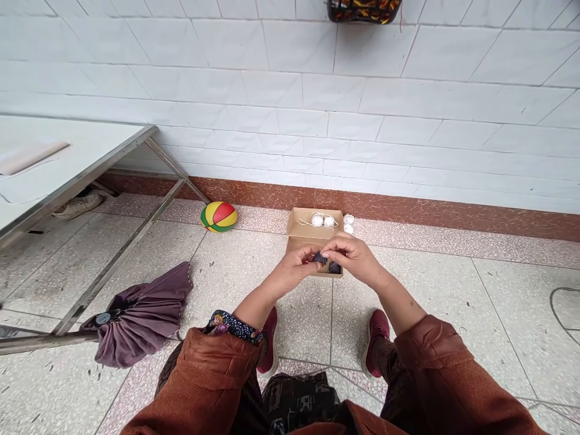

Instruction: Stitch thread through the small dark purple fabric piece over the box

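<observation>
My left hand [302,264] is closed around a small dark blue-grey ball of yarn [319,258], above an open cardboard box [292,231] on the floor. The fingertips of my right hand [351,255] pinch together at the top of that ball; any loose strand there is too fine to make out. A second dark yarn ball [335,267] lies in the box's front part, partly covered by my right hand. Two white yarn balls [323,220] with loose ends rest on the raised lid part, and more white yarn [348,222] sits just right of the box.
A colourful ball [219,217] lies near the wall. A folded purple umbrella [145,314] rests by the metal-framed table [113,145] at left, with a shoe [78,206] beneath. A dark patterned object [364,9] is at the top, and a cable [555,308] lies at right.
</observation>
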Motion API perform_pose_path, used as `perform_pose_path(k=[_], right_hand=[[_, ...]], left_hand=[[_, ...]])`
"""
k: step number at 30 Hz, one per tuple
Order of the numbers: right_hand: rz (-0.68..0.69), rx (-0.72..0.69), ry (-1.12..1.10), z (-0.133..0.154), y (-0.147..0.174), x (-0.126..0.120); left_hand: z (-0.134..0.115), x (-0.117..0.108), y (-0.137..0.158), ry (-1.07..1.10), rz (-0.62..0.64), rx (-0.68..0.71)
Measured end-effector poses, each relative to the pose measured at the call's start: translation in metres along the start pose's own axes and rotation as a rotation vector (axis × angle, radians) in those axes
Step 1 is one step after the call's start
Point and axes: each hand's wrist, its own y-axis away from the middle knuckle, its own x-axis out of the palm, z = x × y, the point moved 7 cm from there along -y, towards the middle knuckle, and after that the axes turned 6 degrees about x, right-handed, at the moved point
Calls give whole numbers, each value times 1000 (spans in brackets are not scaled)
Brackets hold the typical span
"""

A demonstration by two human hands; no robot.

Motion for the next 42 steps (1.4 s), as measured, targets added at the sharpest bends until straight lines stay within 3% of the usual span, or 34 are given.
perform_pose_path(k=[3,11,16,21,26,31,33,36,39,42], right_hand=[[-37,-1,-3,-6,-1,-3],[-84,141,-150,-23,-1,1],[-52,143,-78,-24,-1,7],[-11,14,77,-14,3,12],[86,-130,182,5,8,19],[133,-195,177,23,9,18],[91,-174,153,23,7,13],[-45,-121,126,15,3,-1],[-146,-54,101,2,0,-10],[-165,12,102,-10,-2,-9]], left_hand=[[2,7,2,79,104,9],[0,9,2,363,90,69],[4,-3,1,525,-93,37],[4,-15,-2,619,-245,34],[1,-17,-3,510,-287,41],[1,-25,-3,96,-372,108],[0,-24,-4,-18,-347,112],[-2,-12,-3,-30,-197,76],[-5,2,2,92,-24,27],[-9,5,4,290,-10,52]])
